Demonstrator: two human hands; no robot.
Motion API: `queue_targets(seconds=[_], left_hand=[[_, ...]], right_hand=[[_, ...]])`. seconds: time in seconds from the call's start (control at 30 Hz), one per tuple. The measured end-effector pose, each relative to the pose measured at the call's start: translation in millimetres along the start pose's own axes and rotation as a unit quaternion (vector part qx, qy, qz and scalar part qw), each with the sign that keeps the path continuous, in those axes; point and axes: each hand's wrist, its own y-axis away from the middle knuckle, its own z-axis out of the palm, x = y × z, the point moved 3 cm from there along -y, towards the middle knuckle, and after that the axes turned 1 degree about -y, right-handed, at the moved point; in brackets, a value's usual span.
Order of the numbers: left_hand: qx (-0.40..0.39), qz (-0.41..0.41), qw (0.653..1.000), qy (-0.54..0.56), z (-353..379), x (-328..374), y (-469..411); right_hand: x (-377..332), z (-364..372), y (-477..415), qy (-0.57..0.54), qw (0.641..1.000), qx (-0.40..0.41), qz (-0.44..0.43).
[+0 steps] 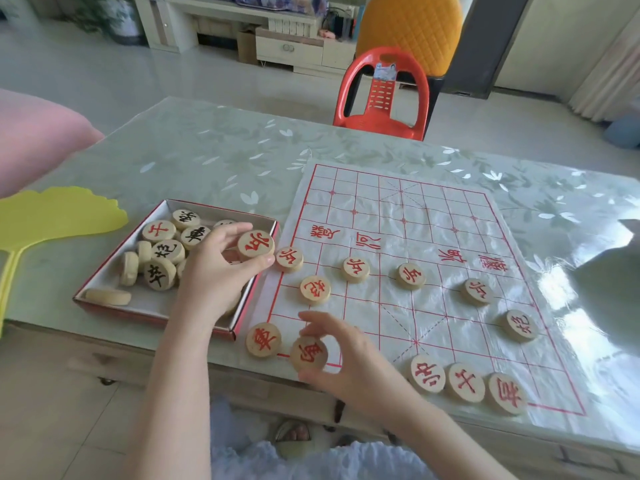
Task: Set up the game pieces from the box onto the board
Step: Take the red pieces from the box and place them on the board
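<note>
The left hand [214, 271] gripped a red-lettered disc [255, 244] above the box's [149, 301] right wall, and the board [433, 209] lay just to its right. The right hand [349, 358] pinched a second disc [308, 353] at the board's near left corner, just beside the corner disc [263, 339].

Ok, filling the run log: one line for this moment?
left hand grips red disc over box | right hand pinches another red disc at board edge

A yellow leaf-shaped fan [59, 213] is lying at the left end of the counter [207, 150], its handle reaching toward the near edge. A red plastic chair [381, 98] is standing beyond the counter, with an orange quilted chair back [408, 26] rising just behind it.
</note>
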Motion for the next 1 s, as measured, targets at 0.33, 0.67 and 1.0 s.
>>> queue_targets(seconds=[0.33,0.67,1.0], left_hand=[[-0.020,0.000,1.000,-0.011,13,-2,-7],[-0.112,0.051,0.992,-0.028,86,43,10],[-0.207,0.187,0.952,-0.126,242,100,50]], right_hand=[[7,7,-6,0.001,0.999,0.044,0.023],[49,-62,42,-0.111,0.956,0.246,0.113],[120,-139,131,-0.174,0.838,0.460,0.234]])
